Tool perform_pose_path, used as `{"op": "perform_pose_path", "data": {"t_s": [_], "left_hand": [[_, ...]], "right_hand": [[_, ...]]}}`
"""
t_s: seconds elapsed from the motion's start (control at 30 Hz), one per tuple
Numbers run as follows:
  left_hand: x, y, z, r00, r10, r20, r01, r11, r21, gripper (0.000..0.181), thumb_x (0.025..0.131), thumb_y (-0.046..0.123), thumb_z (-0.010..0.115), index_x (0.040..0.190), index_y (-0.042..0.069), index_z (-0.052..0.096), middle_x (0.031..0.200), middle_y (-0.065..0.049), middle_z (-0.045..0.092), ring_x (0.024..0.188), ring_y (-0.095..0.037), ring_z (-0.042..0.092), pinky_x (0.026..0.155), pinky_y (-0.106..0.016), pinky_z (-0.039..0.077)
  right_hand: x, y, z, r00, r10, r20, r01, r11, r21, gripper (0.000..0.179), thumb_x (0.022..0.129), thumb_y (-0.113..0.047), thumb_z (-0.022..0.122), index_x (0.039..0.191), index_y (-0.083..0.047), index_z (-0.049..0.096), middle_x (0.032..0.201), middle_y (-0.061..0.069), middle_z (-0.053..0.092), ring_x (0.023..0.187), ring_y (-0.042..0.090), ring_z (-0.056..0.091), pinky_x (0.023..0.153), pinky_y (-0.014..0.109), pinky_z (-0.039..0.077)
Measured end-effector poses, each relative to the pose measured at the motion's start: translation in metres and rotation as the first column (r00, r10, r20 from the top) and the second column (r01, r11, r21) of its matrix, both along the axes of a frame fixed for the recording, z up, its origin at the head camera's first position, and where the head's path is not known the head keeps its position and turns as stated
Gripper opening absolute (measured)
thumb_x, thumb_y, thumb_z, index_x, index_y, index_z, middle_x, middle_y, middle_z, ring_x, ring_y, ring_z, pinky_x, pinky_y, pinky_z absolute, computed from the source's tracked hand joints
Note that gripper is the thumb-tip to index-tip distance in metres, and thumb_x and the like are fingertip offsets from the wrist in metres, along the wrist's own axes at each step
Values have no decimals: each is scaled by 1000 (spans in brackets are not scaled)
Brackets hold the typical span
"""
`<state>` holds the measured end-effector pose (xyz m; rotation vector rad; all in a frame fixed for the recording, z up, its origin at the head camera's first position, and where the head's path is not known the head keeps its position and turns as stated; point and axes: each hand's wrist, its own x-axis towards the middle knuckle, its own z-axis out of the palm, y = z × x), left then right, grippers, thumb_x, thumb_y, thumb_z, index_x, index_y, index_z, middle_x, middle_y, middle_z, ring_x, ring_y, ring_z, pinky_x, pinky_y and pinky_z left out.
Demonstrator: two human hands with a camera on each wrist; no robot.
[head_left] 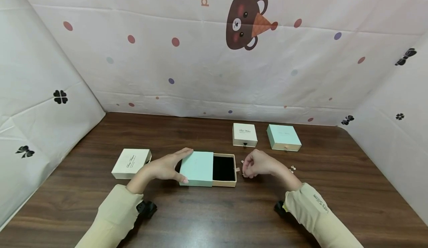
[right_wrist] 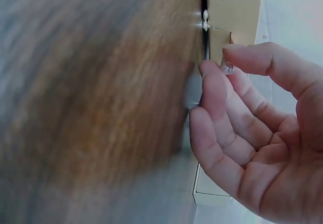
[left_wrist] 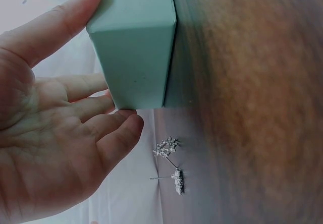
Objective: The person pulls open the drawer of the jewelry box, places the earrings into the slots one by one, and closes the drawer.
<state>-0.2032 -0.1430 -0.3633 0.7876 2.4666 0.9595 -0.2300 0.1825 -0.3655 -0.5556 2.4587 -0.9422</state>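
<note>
A mint drawer box (head_left: 196, 168) lies on the table, with its cream drawer (head_left: 235, 170) pulled out to the right and black lining showing. My left hand (head_left: 165, 167) grips the box's sleeve, thumb on the near side and fingers at the far side. Past those fingers, the left wrist view shows sparkling earrings (left_wrist: 177, 181). Just right of the drawer's ribbon tab, my right hand (head_left: 255, 164) is low at the table. Between its thumb and index finger is a small clear bead (right_wrist: 227, 68). Beside these fingertips sits a small pale stud earring (right_wrist: 205, 19) with a thin post.
A white lettered box (head_left: 130, 163) stands left of my left hand. Farther back are another white box (head_left: 245, 134) and a second mint box (head_left: 284, 136). Small earrings (head_left: 292, 168) lie beyond my right wrist. Cloth walls border the table at the back and sides.
</note>
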Motion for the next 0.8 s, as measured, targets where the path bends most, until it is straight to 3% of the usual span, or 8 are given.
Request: {"op": "perform_pose_path", "data": {"t_s": [0.3,0.63,0.8], "left_hand": [[-1,-1,-4,1000,2,2,-2,1000,-7,90,75,19,75,143,-4,19,148,-25,12,135,-39,16,102,-54,25],[-2,-2,-3,1000,3,12,-3,1000,-8,91,75,20,75,144,-3,19,148,-25,12,135,-39,15,102,-54,25],[-2,-2,-3,1000,0,-2,0,1000,-12,91,75,22,75,143,-4,20,148,-26,13,134,-40,17,102,-54,25]], "right_hand": [[-3,2,2,998,19,-59,-22,998,-51,5,78,-3,69,81,0,71,73,4,68,64,8,60,60,26,50],[-6,2,6,998,-62,-24,58,989,-133,11,83,-4,64,89,4,68,79,13,68,64,18,65,66,29,51],[-5,0,6,996,-68,-57,57,984,-167,17,83,-8,65,92,5,69,84,13,69,62,19,65,68,29,50]]}}
